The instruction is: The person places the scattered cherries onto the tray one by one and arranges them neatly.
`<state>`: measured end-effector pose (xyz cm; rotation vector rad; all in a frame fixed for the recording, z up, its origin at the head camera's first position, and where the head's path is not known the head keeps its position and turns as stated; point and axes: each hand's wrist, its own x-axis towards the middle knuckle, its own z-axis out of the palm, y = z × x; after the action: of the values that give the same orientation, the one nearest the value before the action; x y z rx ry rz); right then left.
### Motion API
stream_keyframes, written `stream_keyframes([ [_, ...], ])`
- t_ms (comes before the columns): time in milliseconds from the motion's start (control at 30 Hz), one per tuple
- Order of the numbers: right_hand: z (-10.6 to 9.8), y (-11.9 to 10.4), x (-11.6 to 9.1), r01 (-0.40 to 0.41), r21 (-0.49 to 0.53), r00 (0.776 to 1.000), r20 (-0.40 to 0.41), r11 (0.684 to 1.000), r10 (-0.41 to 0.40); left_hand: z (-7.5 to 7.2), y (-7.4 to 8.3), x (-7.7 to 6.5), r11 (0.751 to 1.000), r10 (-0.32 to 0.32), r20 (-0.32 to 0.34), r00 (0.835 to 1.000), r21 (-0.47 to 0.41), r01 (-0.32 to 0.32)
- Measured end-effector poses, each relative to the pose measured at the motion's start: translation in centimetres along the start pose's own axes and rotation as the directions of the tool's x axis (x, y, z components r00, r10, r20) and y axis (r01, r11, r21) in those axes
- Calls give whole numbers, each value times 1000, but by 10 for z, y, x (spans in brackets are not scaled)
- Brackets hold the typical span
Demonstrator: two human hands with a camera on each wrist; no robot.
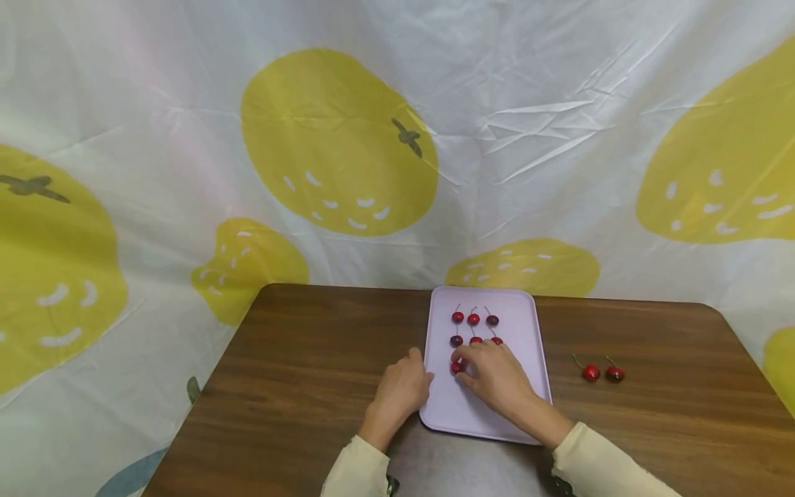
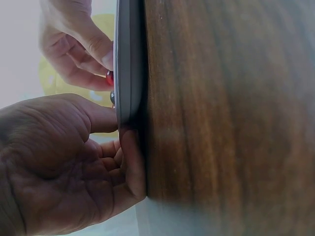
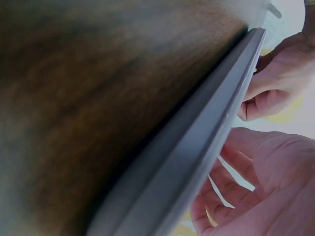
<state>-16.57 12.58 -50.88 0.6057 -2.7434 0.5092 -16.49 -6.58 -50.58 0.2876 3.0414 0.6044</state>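
Note:
A pale lilac tray (image 1: 444, 407) lies on the table, with two rows of three cherries on it. Below those rows, my right hand (image 1: 497, 373) pinches a red cherry (image 1: 457, 367) between thumb and fingers, low over the tray. In the left wrist view that cherry (image 2: 109, 77) shows by the thumb tip, and a darker one (image 2: 112, 97) sits beside it. My left hand (image 1: 400, 386) grips the tray's left edge, thumb at the rim and fingers curled beneath it. The right wrist view shows the right palm (image 3: 285, 172) beyond the tray's side wall (image 3: 197, 142), its fingertips hidden there.
Two stemmed cherries, one bright red (image 1: 591, 373) and one darker (image 1: 615, 374), lie on the brown wooden table (image 1: 310, 359) right of the tray. A white cloth with yellow lemon prints (image 1: 341, 138) hangs behind the table's far edge.

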Motion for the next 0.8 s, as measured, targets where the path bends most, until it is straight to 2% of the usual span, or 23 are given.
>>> stream_keyframes([
  [367, -3, 0, -1, 11, -12, 1000, -19, 1000, -12, 1, 1, 0, 1000, 6, -22, 1000, 16, -5],
  [600, -19, 3, -1, -53, 17, 998, -44, 998, 53, 0, 0, 2, 1000, -1, -7, 1000, -2, 1],
  [800, -34, 21, -11, -92, 9, 991, -98, 996, 92, 0, 1, 0, 1000, -2, 6, 1000, -8, 2],
])
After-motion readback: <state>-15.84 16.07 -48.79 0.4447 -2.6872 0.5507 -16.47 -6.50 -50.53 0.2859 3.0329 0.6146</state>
